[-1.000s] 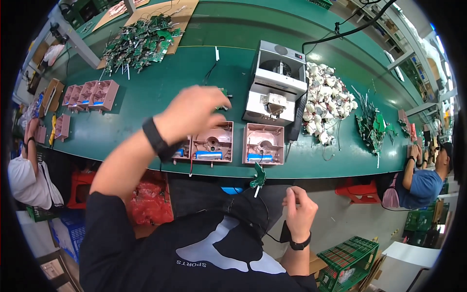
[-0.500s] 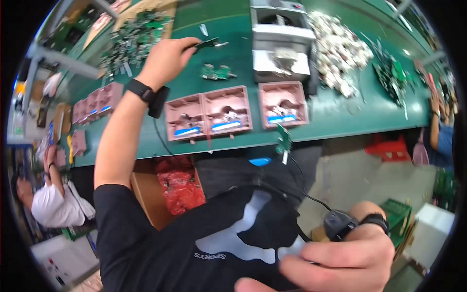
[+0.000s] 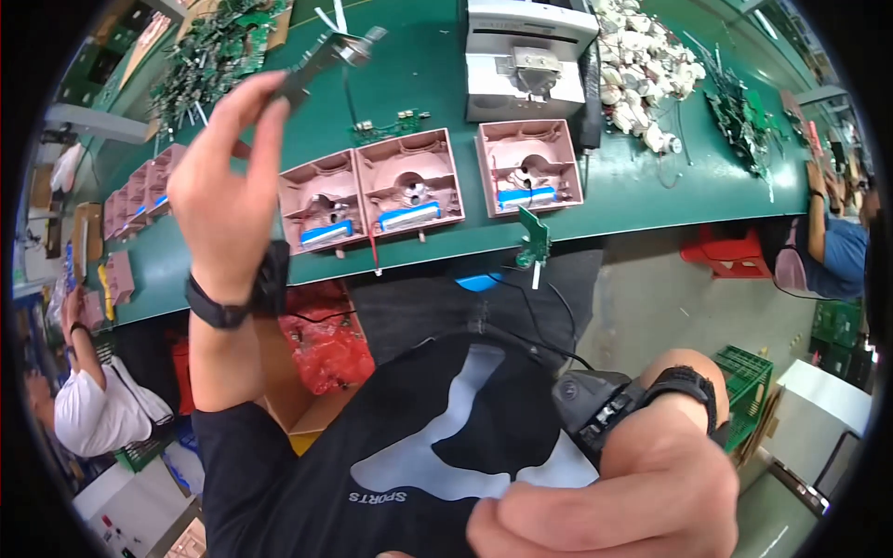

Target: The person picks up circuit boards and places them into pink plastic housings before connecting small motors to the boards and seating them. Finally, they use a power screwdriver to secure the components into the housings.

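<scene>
My left hand (image 3: 228, 177) is raised above the left side of the bench. Its thumb and fingers pinch one end of a green circuit board (image 3: 321, 67) with a metal part at its far end. Low on the right, close to my shirt, my right hand (image 3: 614, 498) has its fingers curled together; whatever they hold, if anything, is hidden. Another circuit board (image 3: 534, 238) with a white tab shows at the bench's front edge. Below my left hand stand a pink double housing (image 3: 409, 138) and, right of it, a single pink housing (image 3: 528, 135), each compartment with a blue-wrapped part.
A grey-white machine (image 3: 526, 79) stands behind the single housing, beside a pile of white round parts (image 3: 642, 79). Circuit boards are heaped at far left (image 3: 214, 65) and right (image 3: 744, 121). Co-workers sit at both sides. A box with red plastic (image 3: 326, 344) is below the bench.
My left hand has moved left and nearer, with the circuit board tilted upward in its fingers. My right hand's fingers have curled in closer together. The whole view has shifted slightly.
</scene>
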The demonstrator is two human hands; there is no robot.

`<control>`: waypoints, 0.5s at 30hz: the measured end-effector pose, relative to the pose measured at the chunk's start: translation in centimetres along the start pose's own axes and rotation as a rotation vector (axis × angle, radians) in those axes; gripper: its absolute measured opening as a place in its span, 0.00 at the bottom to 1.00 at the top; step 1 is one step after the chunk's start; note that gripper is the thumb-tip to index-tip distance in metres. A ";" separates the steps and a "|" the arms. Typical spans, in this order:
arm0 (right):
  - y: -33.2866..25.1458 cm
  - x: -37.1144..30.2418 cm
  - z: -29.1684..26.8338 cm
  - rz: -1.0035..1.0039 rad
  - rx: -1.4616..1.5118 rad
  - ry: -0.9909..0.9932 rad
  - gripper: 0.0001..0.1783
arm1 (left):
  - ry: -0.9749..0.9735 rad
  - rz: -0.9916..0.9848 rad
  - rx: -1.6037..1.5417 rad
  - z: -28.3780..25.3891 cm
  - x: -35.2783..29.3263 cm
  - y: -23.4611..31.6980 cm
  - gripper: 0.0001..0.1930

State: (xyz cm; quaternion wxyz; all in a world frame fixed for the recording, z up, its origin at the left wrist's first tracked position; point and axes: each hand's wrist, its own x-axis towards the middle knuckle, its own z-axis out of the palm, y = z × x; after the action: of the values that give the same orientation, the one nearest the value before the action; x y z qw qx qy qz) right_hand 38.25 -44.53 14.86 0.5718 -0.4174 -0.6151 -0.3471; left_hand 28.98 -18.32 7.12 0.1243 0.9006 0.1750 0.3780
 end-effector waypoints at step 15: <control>0.0 -0.3 -2.9 0.667 0.020 -0.484 0.09 | 0.160 -0.195 0.134 -1.6 1.0 -3.3 0.11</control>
State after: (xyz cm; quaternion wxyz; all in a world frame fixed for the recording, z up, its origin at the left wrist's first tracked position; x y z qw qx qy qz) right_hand 39.51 -47.21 14.87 0.4958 -0.6581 -0.5660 -0.0284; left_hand 27.75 -14.79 7.71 0.0856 0.8525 0.2961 0.4222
